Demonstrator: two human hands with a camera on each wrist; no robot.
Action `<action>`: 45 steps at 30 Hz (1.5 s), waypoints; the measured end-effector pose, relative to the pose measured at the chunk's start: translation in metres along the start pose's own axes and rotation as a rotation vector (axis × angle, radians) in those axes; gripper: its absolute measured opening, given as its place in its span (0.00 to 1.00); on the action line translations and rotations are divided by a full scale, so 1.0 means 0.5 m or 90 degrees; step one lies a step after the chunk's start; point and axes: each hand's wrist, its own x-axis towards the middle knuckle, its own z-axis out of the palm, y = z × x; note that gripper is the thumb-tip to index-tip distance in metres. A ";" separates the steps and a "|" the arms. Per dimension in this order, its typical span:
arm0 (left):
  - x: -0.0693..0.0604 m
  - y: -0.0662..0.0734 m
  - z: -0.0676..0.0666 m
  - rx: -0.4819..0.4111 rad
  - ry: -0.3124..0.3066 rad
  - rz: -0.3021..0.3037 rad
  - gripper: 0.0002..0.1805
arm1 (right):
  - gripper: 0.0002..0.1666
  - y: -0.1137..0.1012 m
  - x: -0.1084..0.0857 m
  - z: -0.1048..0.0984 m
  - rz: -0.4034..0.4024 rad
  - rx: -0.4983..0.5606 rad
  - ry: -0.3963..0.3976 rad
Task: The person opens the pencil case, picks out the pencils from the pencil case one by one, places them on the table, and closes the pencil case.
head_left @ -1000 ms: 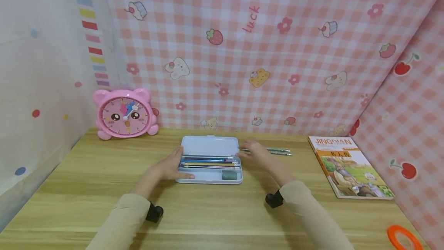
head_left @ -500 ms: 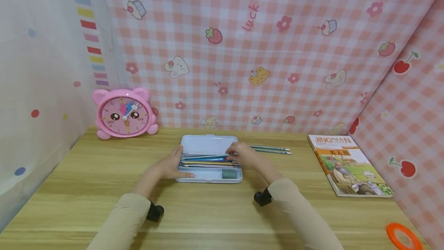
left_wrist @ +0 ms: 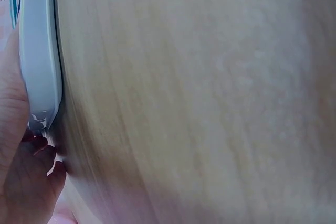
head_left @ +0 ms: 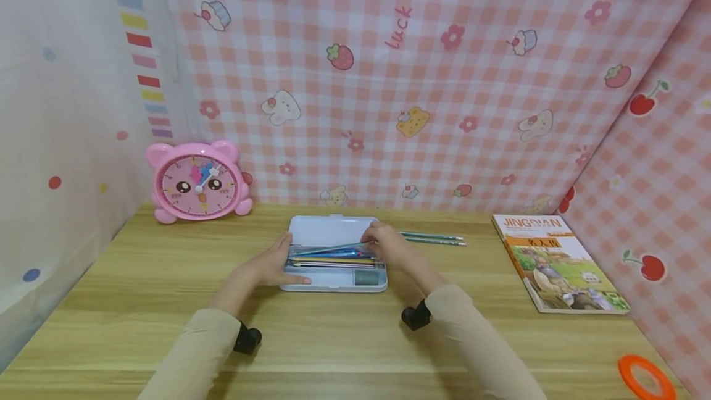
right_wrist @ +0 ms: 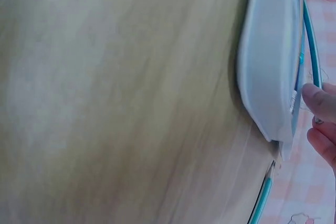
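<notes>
An open white pencil case [head_left: 316, 281] lies on the table with several pencils [head_left: 333, 260] and a green eraser [head_left: 366, 278] in its tray. My left hand [head_left: 270, 264] holds the case's left end, thumb along the front compartment; in the left wrist view the hand [left_wrist: 23, 177] is at the case's corner [left_wrist: 39, 51]. Over the right end of the tray, my right hand [head_left: 389, 244] pinches the end of a teal pencil [head_left: 344, 246], tilted with that end raised. The right wrist view shows the thumb and fingers [right_wrist: 323, 106] on this pencil [right_wrist: 313, 51].
Two green pencils [head_left: 436, 239] lie on the table right of the case. A pink clock [head_left: 201, 185] stands at the back left, a book [head_left: 558, 264] lies at the right, and an orange ring [head_left: 647, 378] is at the front right corner.
My right hand has moved left from beside the loose pencils to over the case, carrying a pencil, whose held end has since risen slightly. My left hand has stayed on the case.
</notes>
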 end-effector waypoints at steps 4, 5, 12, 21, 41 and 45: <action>0.001 0.001 0.000 -0.002 -0.002 -0.004 0.65 | 0.03 0.011 -0.008 -0.006 0.019 0.019 0.042; 0.001 0.002 0.000 -0.004 -0.003 -0.005 0.65 | 0.02 0.015 -0.011 -0.008 0.020 0.017 0.052; -0.001 0.004 -0.002 -0.004 0.003 0.003 0.65 | 0.04 0.053 -0.042 -0.026 0.016 0.039 0.096; -0.005 0.006 -0.003 -0.010 0.009 0.005 0.64 | 0.04 0.107 -0.096 -0.064 0.063 0.025 0.125; -0.003 0.004 -0.003 -0.007 0.011 -0.003 0.65 | 0.04 0.237 -0.224 -0.121 0.129 -0.072 0.162; -0.004 0.009 -0.003 -0.007 0.009 -0.004 0.65 | 0.04 0.250 -0.234 -0.120 0.119 -0.081 0.163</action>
